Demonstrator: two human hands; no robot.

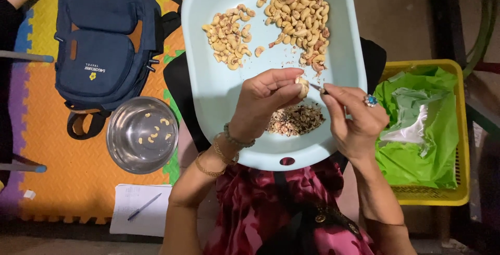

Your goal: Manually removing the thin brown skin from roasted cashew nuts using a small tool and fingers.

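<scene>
A pale blue plastic tray [219, 93] rests on my lap. It holds two heaps of cashew nuts: a smaller one [229, 37] at the left and a larger one [299, 20] at the right. A pile of brown peelings [295, 119] lies near its front. My left hand [263, 101] pinches a single cashew [302, 85] over the tray. My right hand [354, 117], with a blue-stoned ring, holds a small knife [317, 88] whose tip touches that nut.
A steel bowl [141, 135] with a few cashews stands on the orange foam mat at the left. Beyond it lies a dark blue backpack [104, 36]. A yellow basket [458, 130] lined with green plastic sits at the right. Paper and a pen [141, 207] lie near my knee.
</scene>
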